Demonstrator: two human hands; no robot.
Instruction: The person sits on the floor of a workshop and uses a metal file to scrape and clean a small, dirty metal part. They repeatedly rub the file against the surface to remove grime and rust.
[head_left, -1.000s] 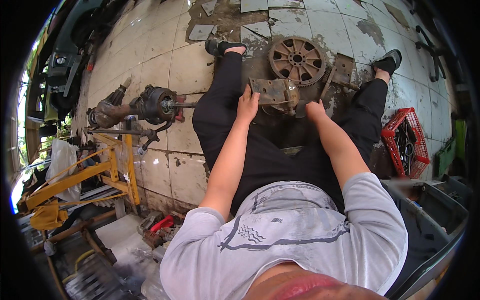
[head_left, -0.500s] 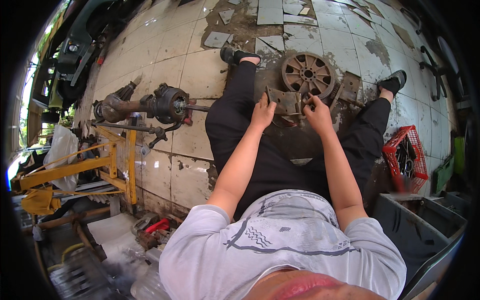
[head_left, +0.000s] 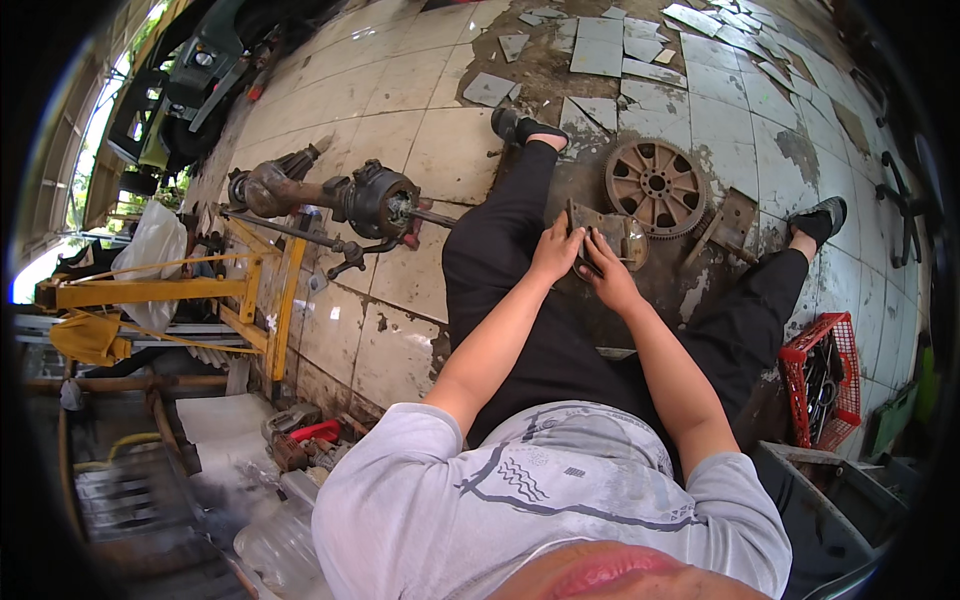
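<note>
Between my legs, a worn metal bracket (head_left: 622, 238) with a flat plate and a rounded end is tilted up off the floor. My left hand (head_left: 556, 252) is closed on its left edge, with the thumb along the plate. My right hand (head_left: 608, 274) is right beside the left one, at the near side of the bracket. Its fingers are pressed together over a small dark piece, too hidden to name. Just beyond the bracket lies a rusty toothed flywheel (head_left: 655, 188). A second metal bracket (head_left: 735, 218) rests to its right.
On the left lie a greasy axle assembly (head_left: 375, 205) and a yellow metal frame (head_left: 160, 292). A red crate (head_left: 822, 385) of tools and a grey bin (head_left: 800, 490) stand at my right. Broken tiles (head_left: 598, 48) litter the far floor.
My right hand has moved from the right end of the bracket to its left end, close to my left hand. The whole view has shifted, with things now sitting further right and lower.
</note>
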